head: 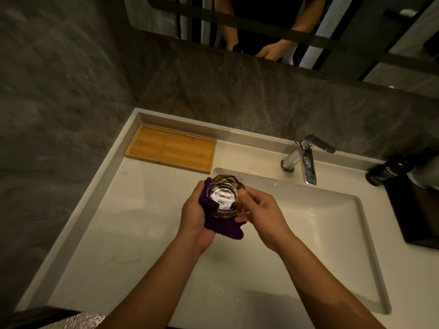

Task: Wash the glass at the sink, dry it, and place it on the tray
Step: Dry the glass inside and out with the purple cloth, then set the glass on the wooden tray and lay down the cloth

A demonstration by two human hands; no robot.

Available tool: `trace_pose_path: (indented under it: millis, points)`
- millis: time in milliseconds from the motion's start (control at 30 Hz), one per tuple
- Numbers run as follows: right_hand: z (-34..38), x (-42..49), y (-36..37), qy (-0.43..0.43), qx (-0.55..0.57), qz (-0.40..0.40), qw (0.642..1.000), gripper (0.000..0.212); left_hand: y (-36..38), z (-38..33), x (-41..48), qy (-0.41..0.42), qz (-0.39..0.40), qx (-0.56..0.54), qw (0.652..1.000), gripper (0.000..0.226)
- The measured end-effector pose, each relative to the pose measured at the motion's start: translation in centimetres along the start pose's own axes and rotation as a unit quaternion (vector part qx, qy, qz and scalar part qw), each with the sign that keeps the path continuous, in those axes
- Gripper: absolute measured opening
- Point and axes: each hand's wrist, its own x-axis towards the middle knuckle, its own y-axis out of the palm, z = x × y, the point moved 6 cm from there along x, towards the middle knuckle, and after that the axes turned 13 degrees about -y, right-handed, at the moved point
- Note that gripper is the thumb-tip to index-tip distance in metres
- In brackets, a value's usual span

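Note:
A clear faceted glass [224, 197] is held over the left rim of the white sink [332, 233], its base turned toward me. My left hand [193, 216] cups it from the left through a dark purple cloth [223, 226] that wraps under the glass. My right hand [260, 213] grips the glass's right side with thumb and fingers. The wooden tray [171, 148] lies empty on the counter at the back left, beyond the glass.
A chrome tap [306, 160] stands at the back of the basin, no water running. A dark bottle [386, 173] and a black tray [418, 210] sit at the right edge. A mirror hangs above the grey stone wall.

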Motion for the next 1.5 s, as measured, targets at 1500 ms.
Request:
trace_pose_path:
  millis: [1500]
  points:
    - [-4.6,21.3,13.2,0.104,-0.048,-0.074,0.991,0.026,-17.1,-11.0,5.0,0.280,-0.398,0.740,0.464,0.076]
